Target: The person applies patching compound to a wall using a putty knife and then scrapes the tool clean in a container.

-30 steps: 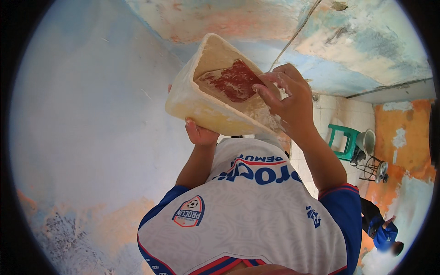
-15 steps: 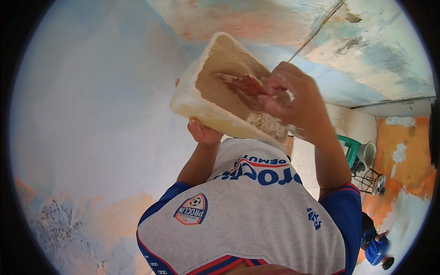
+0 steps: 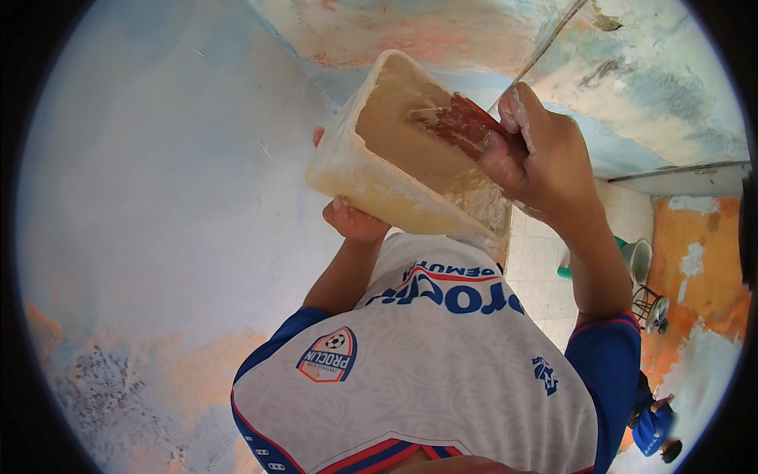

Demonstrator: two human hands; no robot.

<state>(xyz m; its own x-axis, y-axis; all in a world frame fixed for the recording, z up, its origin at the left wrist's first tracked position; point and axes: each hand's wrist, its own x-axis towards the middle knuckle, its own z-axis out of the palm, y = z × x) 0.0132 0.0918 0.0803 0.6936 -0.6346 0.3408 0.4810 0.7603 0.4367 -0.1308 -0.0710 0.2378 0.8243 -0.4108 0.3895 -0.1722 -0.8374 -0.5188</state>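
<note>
A pale, putty-smeared plastic tub is held up in front of my chest, tilted so its inside shows. My left hand grips it from beneath, its thumb on the near side and a fingertip visible beyond the left wall. Inside lies a beige paste, like wall putty. My right hand is closed round a red scraper at the tub's right side. The scraper's flat end is smeared with paste and reaches over the opening. White smears mark my right fingers.
A pale blue wall with patchy peach areas stands close on my left. Farther right are a grey bucket, a green plastic piece, a dark metal frame and an orange patched wall. Another person in blue is at the lower right.
My right hand has moved up and to the right, drawing the scraper partly out of the tub. The tub has shifted slightly right in the picture, with my left hand still on it.
</note>
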